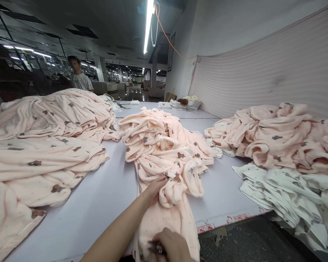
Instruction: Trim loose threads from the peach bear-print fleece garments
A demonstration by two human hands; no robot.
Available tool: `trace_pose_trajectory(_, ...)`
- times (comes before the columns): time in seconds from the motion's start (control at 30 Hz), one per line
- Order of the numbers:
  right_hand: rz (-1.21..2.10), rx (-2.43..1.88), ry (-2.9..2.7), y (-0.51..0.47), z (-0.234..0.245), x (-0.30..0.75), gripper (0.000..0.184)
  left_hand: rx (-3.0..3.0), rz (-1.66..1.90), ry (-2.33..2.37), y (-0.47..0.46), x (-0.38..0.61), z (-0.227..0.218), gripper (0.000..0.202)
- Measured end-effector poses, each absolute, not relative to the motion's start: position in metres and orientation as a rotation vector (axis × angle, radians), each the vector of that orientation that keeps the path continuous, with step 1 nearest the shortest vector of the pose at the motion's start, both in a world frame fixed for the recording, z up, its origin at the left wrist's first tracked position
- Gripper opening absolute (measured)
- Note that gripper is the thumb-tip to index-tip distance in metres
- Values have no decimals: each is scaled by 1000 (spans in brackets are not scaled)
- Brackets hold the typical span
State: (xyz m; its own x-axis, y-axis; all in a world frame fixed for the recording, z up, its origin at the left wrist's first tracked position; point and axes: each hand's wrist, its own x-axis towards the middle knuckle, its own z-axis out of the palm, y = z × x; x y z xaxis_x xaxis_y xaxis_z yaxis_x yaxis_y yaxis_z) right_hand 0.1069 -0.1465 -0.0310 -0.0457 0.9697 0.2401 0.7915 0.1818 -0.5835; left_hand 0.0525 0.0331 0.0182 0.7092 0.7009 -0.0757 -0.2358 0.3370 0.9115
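A pink fleece garment (164, 218) with small brown bear prints lies bunched over the middle of the table, its smoother part reaching to the near edge. My left hand (156, 188) is closed on a fold of it, the fingers partly sunk in the cloth, beside a rolled, cuff-like end. Low in the view, my right hand (171, 244) is curled round a small dark metal tool (156, 247), just over the smoother cloth. Motion smears the tool, so its kind cannot be made out.
Heaped pink fleece (57, 116) covers the left of the table (98, 207). More pink fleece (278, 134) lies at right, with white cloth pieces (289, 196) hanging over the edge. Folded white stacks (180, 104) sit at the back. A person (82, 78) stands beyond the left pile.
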Motion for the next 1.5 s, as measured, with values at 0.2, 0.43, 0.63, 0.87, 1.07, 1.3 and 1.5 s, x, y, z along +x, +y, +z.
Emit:
trace_pose_trajectory(0.2,1070,-1243,-1082,-139,-12,137,19,1238,1010,743,-11,-4,25,26)
trace_pose_trajectory(0.43,1206,-1112,-913,-133,-4,125,50,1618,955,766,-94,-24,2,30)
trace_pose_trajectory(0.63,508,-1501,-1467,-152,34,151,18,1888,1010,826,-81,-26,15,5)
trace_pose_trajectory(0.87,103,-1721,-1747,-159,44,146,28,1835,995,861,-86,-25,25,9)
trace_pose_trajectory(1.07,-18,-1759,-1485,-146,23,148,15,1467,858,838,-87,-17,29,26)
trace_pose_trajectory(1.3,163,-1744,-1492,-133,35,155,6,826,526,518,-73,-8,42,43)
trace_pose_trajectory(1.5,162,-1738,-1716,-151,47,154,18,787,618,506,-78,-6,53,35)
